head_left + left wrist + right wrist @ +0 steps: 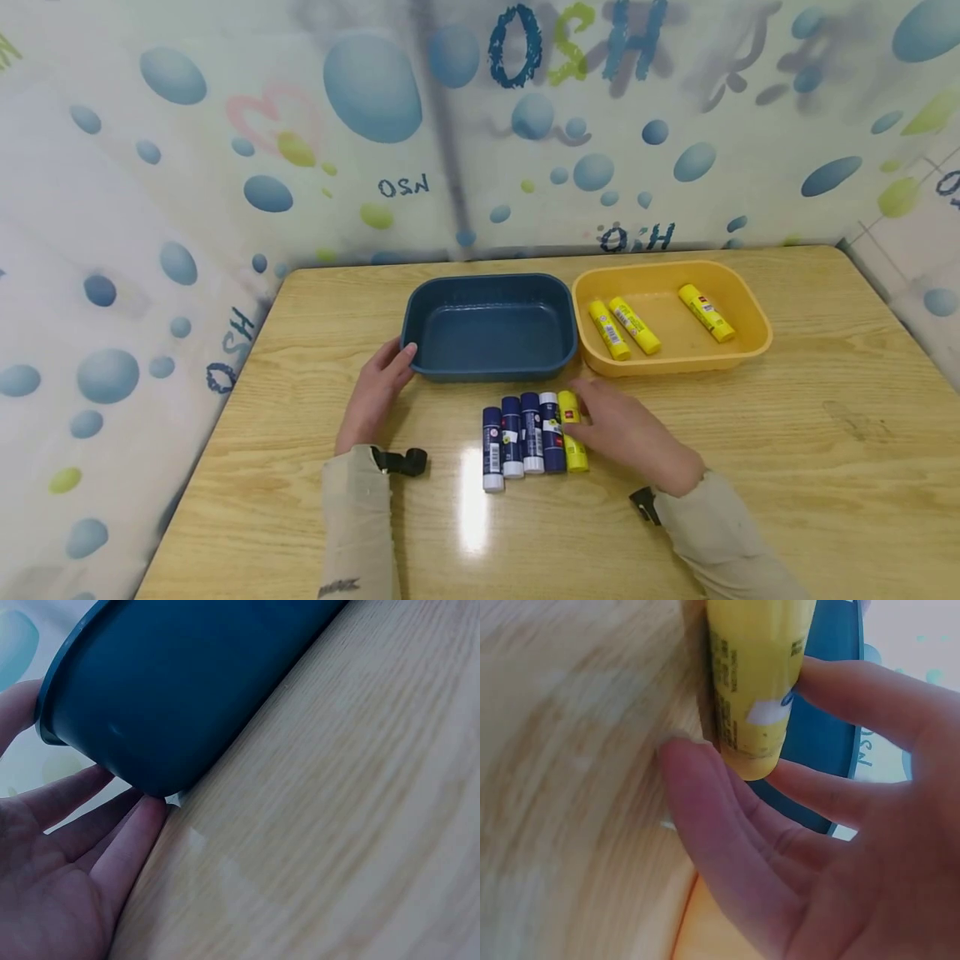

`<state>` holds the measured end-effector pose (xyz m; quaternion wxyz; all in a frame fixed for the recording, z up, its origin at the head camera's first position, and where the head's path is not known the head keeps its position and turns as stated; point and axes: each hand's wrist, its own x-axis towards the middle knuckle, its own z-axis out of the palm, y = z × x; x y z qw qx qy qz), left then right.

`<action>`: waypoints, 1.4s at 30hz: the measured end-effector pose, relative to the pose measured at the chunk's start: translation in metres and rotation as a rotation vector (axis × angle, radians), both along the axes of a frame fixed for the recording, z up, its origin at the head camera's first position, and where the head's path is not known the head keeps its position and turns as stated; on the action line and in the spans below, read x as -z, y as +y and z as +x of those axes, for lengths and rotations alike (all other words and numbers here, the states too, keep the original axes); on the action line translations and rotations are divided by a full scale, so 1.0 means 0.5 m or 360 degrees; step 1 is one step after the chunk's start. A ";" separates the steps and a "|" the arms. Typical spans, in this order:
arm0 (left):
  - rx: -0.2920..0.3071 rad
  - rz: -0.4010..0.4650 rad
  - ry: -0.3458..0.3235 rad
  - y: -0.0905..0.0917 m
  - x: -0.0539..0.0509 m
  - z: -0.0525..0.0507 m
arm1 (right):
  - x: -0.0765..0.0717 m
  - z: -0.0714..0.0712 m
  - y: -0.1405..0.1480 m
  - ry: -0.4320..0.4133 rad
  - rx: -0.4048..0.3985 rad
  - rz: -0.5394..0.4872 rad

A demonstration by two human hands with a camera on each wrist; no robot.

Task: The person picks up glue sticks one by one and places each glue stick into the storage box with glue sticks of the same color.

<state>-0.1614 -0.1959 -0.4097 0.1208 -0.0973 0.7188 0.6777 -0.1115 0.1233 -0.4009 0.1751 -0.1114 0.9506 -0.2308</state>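
Observation:
My left hand [375, 390] touches the left end of the dark blue bin [491, 373], thumb at its rim; in the left wrist view the hand [64, 870] has its fingers extended against the bin's [172, 690] side. Below the bin lies a side-by-side row of glue sticks: several dark blue and white ones [532, 433], with a yellow stick [573, 442] at the right end. My right hand [626, 425] is at that yellow stick. In the right wrist view, relaxed fingers of the hand [877, 817] surround the stick's [757, 690] end, one fingertip touching its side.
A yellow-orange bin [675, 364] stands right beside the blue bin and holds three yellow glue sticks [633, 325]. Both bins are on a wooden table [817, 433], toward its far edge. A patterned curtain [480, 167] hangs behind the table.

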 end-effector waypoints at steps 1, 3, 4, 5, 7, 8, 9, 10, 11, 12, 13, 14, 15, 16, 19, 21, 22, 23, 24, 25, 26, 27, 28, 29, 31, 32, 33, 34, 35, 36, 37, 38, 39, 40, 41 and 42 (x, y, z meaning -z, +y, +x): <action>-0.0005 0.0007 0.0004 -0.001 0.004 -0.002 | 0.000 0.000 0.000 -0.0003 -0.0001 0.0015; -0.0015 0.0022 0.0012 -0.004 0.014 -0.006 | 0.001 0.000 0.000 -0.0004 0.0004 0.0037; -0.0022 0.0025 0.0017 -0.006 0.020 -0.008 | 0.002 0.000 0.000 -0.0002 0.0005 0.0046; -0.0026 0.0026 0.0023 -0.008 0.026 -0.011 | 0.003 0.001 0.000 -0.0002 0.0008 0.0050; -0.0032 0.0027 0.0032 -0.011 0.036 -0.014 | 0.003 0.001 0.000 -0.0003 0.0017 0.0048; -0.0032 0.0025 0.0036 -0.012 0.039 -0.016 | 0.004 0.001 0.001 -0.0002 0.0021 0.0044; -0.0032 0.0026 0.0039 -0.012 0.041 -0.016 | 0.003 0.001 0.000 -0.0002 0.0023 0.0041; -0.0030 0.0023 0.0037 -0.013 0.041 -0.016 | 0.004 0.001 0.000 -0.0007 0.0029 0.0040; -0.0029 0.0024 0.0036 -0.012 0.040 -0.016 | 0.004 0.001 0.000 -0.0018 0.0039 0.0037; -0.0025 0.0029 0.0037 -0.012 0.037 -0.015 | 0.003 0.001 0.000 -0.0025 0.0045 0.0040; -0.0021 0.0028 0.0031 -0.011 0.032 -0.013 | 0.003 0.000 -0.001 -0.0033 0.0053 0.0039; -0.0013 0.0030 0.0026 -0.010 0.027 -0.011 | 0.003 0.000 -0.001 -0.0041 0.0059 0.0040; -0.0006 0.0034 0.0026 -0.008 0.022 -0.009 | 0.002 0.000 -0.001 -0.0052 0.0065 0.0039; 0.0002 0.0025 0.0018 -0.007 0.016 -0.007 | 0.002 -0.001 -0.002 -0.0063 0.0074 0.0037; 0.0019 0.0021 0.0020 -0.004 0.002 -0.001 | 0.001 -0.003 -0.002 -0.0085 0.0095 0.0034; 0.0026 0.0016 0.0025 -0.002 -0.004 0.000 | 0.002 -0.004 -0.002 -0.0095 0.0105 0.0042; 0.0028 0.0013 0.0024 -0.002 -0.006 0.001 | 0.002 -0.005 -0.002 -0.0099 0.0108 0.0048; 0.0028 0.0021 0.0030 -0.001 -0.007 0.001 | 0.002 -0.006 -0.002 -0.0100 0.0105 0.0053; 0.0027 0.0020 0.0029 -0.001 -0.007 0.001 | 0.003 -0.007 -0.002 -0.0098 0.0102 0.0059; 0.0023 0.0025 0.0029 0.000 -0.007 0.001 | 0.004 -0.007 -0.002 -0.0097 0.0098 0.0061; 0.0019 0.0030 0.0026 0.000 -0.007 0.001 | 0.005 -0.007 -0.002 -0.0092 0.0091 0.0064; 0.0011 0.0037 0.0023 0.000 -0.006 0.001 | 0.006 -0.008 -0.001 -0.0092 0.0087 0.0062; 0.0004 0.0041 0.0018 0.000 -0.005 0.000 | 0.007 -0.008 0.000 -0.0091 0.0081 0.0060; -0.0004 0.0043 0.0016 -0.001 -0.003 -0.001 | 0.008 -0.008 0.000 -0.0098 0.0082 0.0059; -0.0015 0.0040 0.0014 -0.002 0.003 -0.004 | 0.008 -0.009 0.002 -0.0123 0.0089 0.0054; -0.0015 0.0028 0.0016 -0.004 0.008 -0.006 | 0.007 -0.009 0.003 -0.0132 0.0092 0.0049; -0.0019 0.0022 0.0020 -0.005 0.013 -0.008 | 0.007 -0.009 0.004 -0.0143 0.0094 0.0042; -0.0021 0.0014 0.0024 -0.007 0.019 -0.010 | 0.007 -0.010 0.005 -0.0149 0.0094 0.0036; -0.0022 0.0006 0.0031 -0.008 0.025 -0.012 | 0.006 -0.010 0.006 -0.0155 0.0096 0.0027; -0.0023 0.0001 0.0035 -0.010 0.031 -0.014 | 0.005 -0.009 0.007 -0.0154 0.0092 0.0017; -0.0023 -0.0002 0.0038 -0.011 0.036 -0.016 | 0.005 -0.008 0.008 -0.0146 0.0087 0.0007; -0.0024 -0.0004 0.0043 -0.012 0.039 -0.018 | 0.005 -0.008 0.008 -0.0137 0.0077 0.0002; -0.0026 0.0003 0.0041 -0.012 0.040 -0.018 | 0.005 -0.007 0.009 -0.0133 0.0074 -0.0002; -0.0023 0.0003 0.0039 -0.010 0.037 -0.017 | 0.005 -0.007 0.009 -0.0125 0.0068 -0.0002; -0.0017 0.0002 0.0036 -0.008 0.031 -0.015 | 0.004 -0.007 0.010 -0.0121 0.0066 0.0000; -0.0010 0.0000 0.0032 -0.007 0.026 -0.013 | 0.003 -0.006 0.010 -0.0118 0.0066 0.0006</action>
